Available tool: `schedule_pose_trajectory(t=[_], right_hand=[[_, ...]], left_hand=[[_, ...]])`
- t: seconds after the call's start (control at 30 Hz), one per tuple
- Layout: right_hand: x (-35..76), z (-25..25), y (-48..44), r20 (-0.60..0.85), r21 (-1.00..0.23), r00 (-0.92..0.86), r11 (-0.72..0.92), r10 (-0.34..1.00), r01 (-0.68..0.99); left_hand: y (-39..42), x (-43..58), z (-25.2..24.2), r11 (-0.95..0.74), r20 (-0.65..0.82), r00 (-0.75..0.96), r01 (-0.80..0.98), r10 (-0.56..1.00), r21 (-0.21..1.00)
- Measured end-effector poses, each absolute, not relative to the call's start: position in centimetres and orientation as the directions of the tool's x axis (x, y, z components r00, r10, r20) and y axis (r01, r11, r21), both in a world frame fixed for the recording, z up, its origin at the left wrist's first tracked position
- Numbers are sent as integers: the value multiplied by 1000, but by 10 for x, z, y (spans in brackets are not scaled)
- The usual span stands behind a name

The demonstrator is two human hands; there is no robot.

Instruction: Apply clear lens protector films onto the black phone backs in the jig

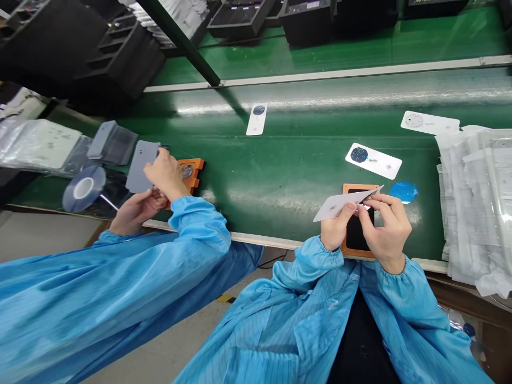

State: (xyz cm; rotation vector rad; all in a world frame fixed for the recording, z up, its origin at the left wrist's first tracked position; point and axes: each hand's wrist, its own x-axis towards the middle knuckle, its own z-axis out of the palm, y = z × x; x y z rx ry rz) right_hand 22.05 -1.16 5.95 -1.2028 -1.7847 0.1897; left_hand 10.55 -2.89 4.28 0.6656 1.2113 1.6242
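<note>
My left hand pinches a white card with small print on it, tilted above an orange-framed black fixture. The fingers of my right hand are closed at the card's right end, where a thin edge sticks up. What exactly lies between those fingertips is too small to tell. Behind my hands rests a white card with a dark blue disc. A round blue film piece is just beyond my right hand.
At the left, a co-worker's hands hold a grey sheet beside another orange fixture. Farther off lie white cards. Packed sleeves are piled at the right; a film roll stands left.
</note>
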Motion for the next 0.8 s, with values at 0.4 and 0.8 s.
schedule_pose_trajectory(t=[0.4, 0.8], right_hand=[[223, 64, -9, 634, -603, -38, 525, 772, 601], [221, 61, -6, 692, -574, -19, 565, 722, 592]], left_hand=[[-34, 107, 32, -91, -5, -357, -251, 934, 964], [-35, 107, 33, -252, 230, -254, -60, 939, 966]])
